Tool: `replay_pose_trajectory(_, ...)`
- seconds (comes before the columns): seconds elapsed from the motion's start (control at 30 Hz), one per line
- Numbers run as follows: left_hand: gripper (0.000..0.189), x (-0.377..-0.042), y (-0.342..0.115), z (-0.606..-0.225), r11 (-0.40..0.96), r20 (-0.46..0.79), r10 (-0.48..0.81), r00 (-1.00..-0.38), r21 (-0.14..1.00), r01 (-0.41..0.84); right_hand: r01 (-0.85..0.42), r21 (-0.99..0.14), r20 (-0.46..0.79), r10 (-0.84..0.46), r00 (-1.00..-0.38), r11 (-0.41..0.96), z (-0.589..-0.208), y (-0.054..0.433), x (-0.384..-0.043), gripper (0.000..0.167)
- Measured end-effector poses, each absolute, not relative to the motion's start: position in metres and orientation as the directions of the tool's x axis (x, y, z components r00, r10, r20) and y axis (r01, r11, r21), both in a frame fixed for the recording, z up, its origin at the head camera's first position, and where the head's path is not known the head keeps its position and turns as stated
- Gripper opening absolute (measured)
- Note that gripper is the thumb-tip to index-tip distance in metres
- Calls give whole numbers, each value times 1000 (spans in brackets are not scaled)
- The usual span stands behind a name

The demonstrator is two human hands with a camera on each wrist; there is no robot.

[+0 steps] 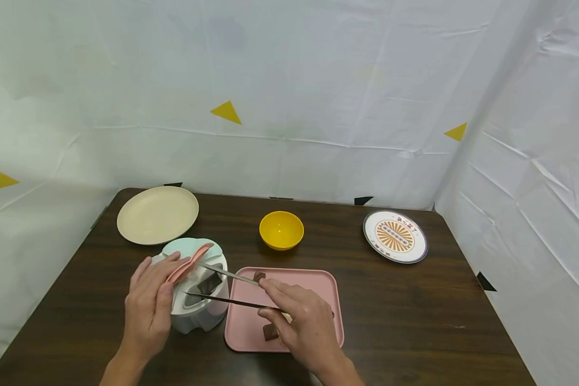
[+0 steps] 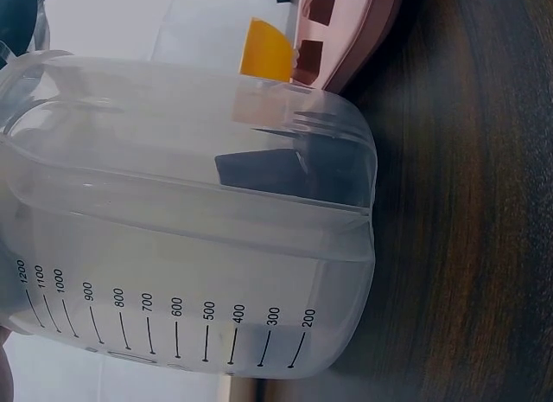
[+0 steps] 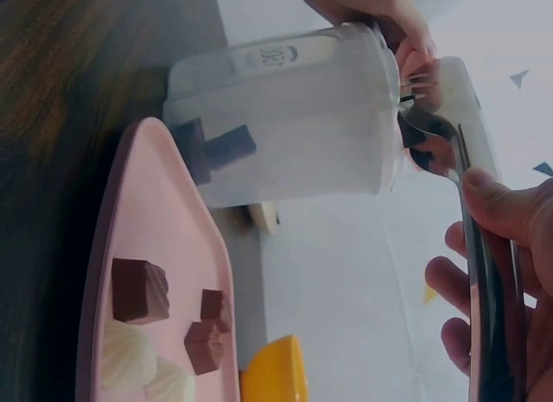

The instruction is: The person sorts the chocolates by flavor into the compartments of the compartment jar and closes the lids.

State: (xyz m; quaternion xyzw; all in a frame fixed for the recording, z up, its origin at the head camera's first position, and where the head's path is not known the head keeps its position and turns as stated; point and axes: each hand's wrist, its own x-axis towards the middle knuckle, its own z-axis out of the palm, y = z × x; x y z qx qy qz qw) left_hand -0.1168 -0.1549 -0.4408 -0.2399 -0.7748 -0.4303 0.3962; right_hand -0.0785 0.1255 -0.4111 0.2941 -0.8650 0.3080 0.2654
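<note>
My left hand (image 1: pixel 147 305) is at the left side of a clear plastic container (image 1: pixel 200 316) with measuring marks, holding up the pink flap (image 1: pixel 188 264) of its pale lid (image 1: pixel 185 247). Dark chocolate pieces (image 3: pixel 229 147) show through the container wall, low inside. My right hand (image 1: pixel 301 316) grips metal tongs (image 3: pixel 492 307), their jaws spread at the container's opening. Whether a piece sits between the tong tips, I cannot tell. Beside the container lies a pink tray (image 1: pixel 243 338) with brown chocolates (image 3: pixel 138 290) and white swirled pieces (image 3: pixel 128 354).
Behind the tray stands a yellow bowl (image 1: pixel 281 230). A cream oval plate (image 1: pixel 157 215) lies at the back left, and a patterned white plate (image 1: pixel 395 236) at the back right. White sheeting (image 1: pixel 289 80) walls off the dark wooden table (image 1: pixel 415 316).
</note>
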Motion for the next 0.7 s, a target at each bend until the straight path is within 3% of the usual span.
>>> replay_pose_trajectory(0.7, 34, -116, -155, -440, 512, 824, 39, -565, 469, 720, -614, -410, 597, -311, -740, 674, -415, 129, -78, 60)
